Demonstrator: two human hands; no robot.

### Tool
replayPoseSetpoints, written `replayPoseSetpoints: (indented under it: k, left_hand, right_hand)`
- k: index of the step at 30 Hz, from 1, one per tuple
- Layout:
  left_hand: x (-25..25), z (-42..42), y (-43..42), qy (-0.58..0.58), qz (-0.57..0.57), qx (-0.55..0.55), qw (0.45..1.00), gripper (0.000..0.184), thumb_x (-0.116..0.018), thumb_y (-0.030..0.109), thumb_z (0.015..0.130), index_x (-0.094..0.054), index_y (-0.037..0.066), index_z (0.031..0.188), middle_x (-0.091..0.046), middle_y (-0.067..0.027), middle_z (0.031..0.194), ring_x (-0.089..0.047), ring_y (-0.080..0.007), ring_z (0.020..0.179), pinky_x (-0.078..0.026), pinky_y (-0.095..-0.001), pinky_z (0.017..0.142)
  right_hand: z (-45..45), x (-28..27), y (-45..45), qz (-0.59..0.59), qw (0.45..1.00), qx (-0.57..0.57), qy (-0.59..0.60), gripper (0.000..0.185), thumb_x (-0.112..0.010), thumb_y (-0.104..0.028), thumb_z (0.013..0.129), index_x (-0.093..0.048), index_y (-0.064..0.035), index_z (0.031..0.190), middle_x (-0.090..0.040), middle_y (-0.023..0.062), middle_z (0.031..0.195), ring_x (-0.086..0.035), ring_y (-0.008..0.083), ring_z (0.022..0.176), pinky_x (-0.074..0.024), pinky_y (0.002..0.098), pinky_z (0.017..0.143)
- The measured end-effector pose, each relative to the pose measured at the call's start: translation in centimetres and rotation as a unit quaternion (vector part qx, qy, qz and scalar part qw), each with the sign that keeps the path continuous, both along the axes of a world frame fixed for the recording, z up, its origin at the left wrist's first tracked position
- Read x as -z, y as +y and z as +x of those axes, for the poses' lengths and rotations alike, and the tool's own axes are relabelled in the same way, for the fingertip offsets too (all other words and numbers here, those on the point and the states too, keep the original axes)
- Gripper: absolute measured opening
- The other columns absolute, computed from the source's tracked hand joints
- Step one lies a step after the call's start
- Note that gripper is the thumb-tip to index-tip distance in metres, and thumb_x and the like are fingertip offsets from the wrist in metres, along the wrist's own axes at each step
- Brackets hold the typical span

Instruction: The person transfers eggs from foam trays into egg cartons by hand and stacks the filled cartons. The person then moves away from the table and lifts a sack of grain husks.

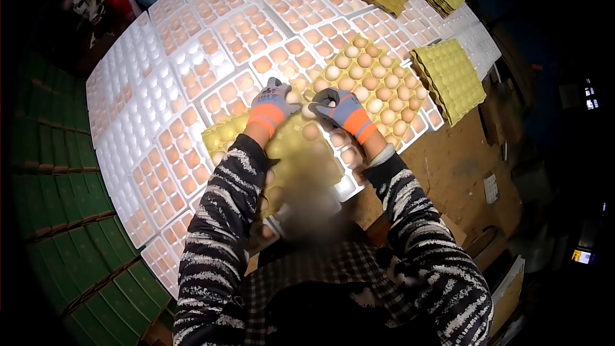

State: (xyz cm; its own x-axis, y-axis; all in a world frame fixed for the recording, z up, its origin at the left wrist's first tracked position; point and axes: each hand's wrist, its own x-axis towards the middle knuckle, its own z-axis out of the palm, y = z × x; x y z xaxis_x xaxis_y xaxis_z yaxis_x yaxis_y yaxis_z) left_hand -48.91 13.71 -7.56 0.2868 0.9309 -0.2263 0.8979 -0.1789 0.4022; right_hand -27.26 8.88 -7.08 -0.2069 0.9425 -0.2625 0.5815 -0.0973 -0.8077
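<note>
I see one egg (308, 111) between left hand (275, 100) and right hand (341, 108) | right nearer | both curled (can't tell if pinching)

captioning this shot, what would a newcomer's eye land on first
Probably the sweep of white moulded trays, many holding brown eggs, across the upper left. Then the grey-and-orange gloved left hand and right hand near centre, beside a yellow egg-filled square tray. Dark green boxes line the left edge.
</note>
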Motion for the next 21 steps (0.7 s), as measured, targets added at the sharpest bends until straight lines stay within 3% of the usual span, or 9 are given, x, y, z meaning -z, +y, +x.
replayPoseSetpoints:
  k: [1, 4, 6, 7, 8, 11, 12, 17, 21]
  left_hand:
    - [0.0, 0.4, 0.1, -0.001, -0.006, -0.006, 1.0, 0.056, -0.075, 0.045, 0.08, -0.068, 0.016, 0.127, -0.058, -0.0099, 0.132, -0.06, -0.0293, 0.121, -0.049, -0.0429, 0.102]
    - [1.1, 0.1, 0.1, -0.05, 0.044, -0.027, 0.997, 0.051, -0.074, 0.044, 0.08, -0.069, 0.014, 0.121, -0.063, -0.0087, 0.127, -0.064, -0.0296, 0.114, -0.05, -0.0426, 0.097]
    - [1.8, -2.2, -0.3, -0.351, -0.029, -0.1, 0.931, 0.037, -0.071, 0.024, 0.084, -0.069, 0.01, 0.118, -0.07, -0.0061, 0.111, -0.067, -0.0215, 0.098, -0.053, -0.0344, 0.09]
    - [0.6, -3.5, -1.2, -0.527, -0.086, -0.139, 0.834, 0.033, -0.069, 0.015, 0.085, -0.069, 0.009, 0.117, -0.071, -0.0049, 0.106, -0.067, -0.0182, 0.095, -0.053, -0.0314, 0.088]
    - [-0.9, -5.7, -2.2, -0.505, -0.156, -0.171, 0.832, 0.033, -0.063, 0.005, 0.086, -0.069, 0.008, 0.118, -0.07, -0.0019, 0.106, -0.063, -0.0132, 0.098, -0.051, -0.0284, 0.09]
    - [-1.5, -12.2, -4.4, -0.271, 0.059, 0.062, 0.959, 0.04, -0.067, 0.006, 0.083, -0.072, 0.012, 0.122, -0.062, -0.0087, 0.131, -0.064, -0.0238, 0.115, -0.055, -0.0345, 0.093]
    - [-3.0, -12.7, -5.7, -0.204, -0.003, 0.028, 0.979, 0.04, -0.071, 0.011, 0.082, -0.073, 0.015, 0.121, -0.057, -0.0102, 0.138, -0.059, -0.0267, 0.123, -0.051, -0.0359, 0.1]
    - [-2.8, -11.6, -9.9, 0.108, -0.03, 0.049, 0.992, 0.055, -0.081, 0.047, 0.075, -0.072, 0.023, 0.123, -0.042, -0.0075, 0.154, -0.053, -0.0354, 0.123, -0.054, -0.0451, 0.099]
    - [-2.9, -9.7, -10.8, 0.134, -0.033, 0.058, 0.989, 0.05, -0.079, 0.046, 0.076, -0.073, 0.018, 0.117, -0.043, -0.0086, 0.154, -0.052, -0.0404, 0.12, -0.056, -0.048, 0.095]
  right_hand:
    - [1.6, -0.3, -1.4, -0.074, 0.956, 0.097, 0.266, 0.047, -0.076, -0.03, 0.089, -0.064, -0.0075, 0.129, -0.073, 0.0073, 0.104, -0.07, 0.0147, 0.083, -0.0556, 0.0267, 0.069]
    - [3.7, -3.2, -3.0, -0.087, 0.906, 0.058, 0.41, 0.047, -0.073, -0.025, 0.092, -0.063, -0.0064, 0.134, -0.07, 0.0046, 0.105, -0.069, 0.0114, 0.088, -0.0555, 0.0242, 0.071]
    - [4.1, 0.7, -1.6, 0.077, 0.972, -0.133, 0.18, 0.049, -0.073, -0.024, 0.086, -0.064, -0.0165, 0.134, -0.067, 0.0112, 0.118, -0.069, 0.0208, 0.096, -0.0567, 0.0343, 0.076]
    - [2.6, 0.6, -1.9, 0.109, 0.977, -0.181, 0.02, 0.044, -0.071, -0.023, 0.086, -0.067, -0.0188, 0.129, -0.065, 0.0124, 0.12, -0.068, 0.0261, 0.1, -0.0567, 0.0391, 0.079]
    - [1.0, 0.5, -2.1, 0.146, 0.952, -0.233, -0.136, 0.039, -0.068, -0.023, 0.085, -0.069, -0.0211, 0.125, -0.062, 0.0136, 0.122, -0.068, 0.0314, 0.104, -0.0568, 0.0439, 0.081]
    - [-3.1, -0.4, -2.7, 0.11, 0.889, -0.225, -0.384, 0.037, -0.075, -0.028, 0.081, -0.07, -0.0284, 0.117, -0.058, 0.0098, 0.125, -0.067, 0.0293, 0.103, -0.0546, 0.0452, 0.082]
    - [-3.6, -0.2, -2.4, 0.107, 0.876, -0.228, -0.41, 0.037, -0.076, -0.035, 0.081, -0.07, -0.0278, 0.117, -0.058, 0.0078, 0.124, -0.067, 0.0286, 0.106, -0.0536, 0.0462, 0.083]
    - [-1.9, -4.8, 0.8, 0.1, 0.935, -0.234, -0.247, 0.044, -0.077, -0.046, 0.078, -0.072, -0.0218, 0.115, -0.064, 0.01, 0.118, -0.067, 0.0302, 0.104, -0.054, 0.0422, 0.088]
    - [-5.9, -5.0, 7.9, 0.152, 0.971, -0.145, -0.116, 0.053, -0.078, -0.053, 0.074, -0.073, -0.0234, 0.117, -0.064, 0.0071, 0.122, -0.065, 0.0286, 0.111, -0.0529, 0.0406, 0.093]
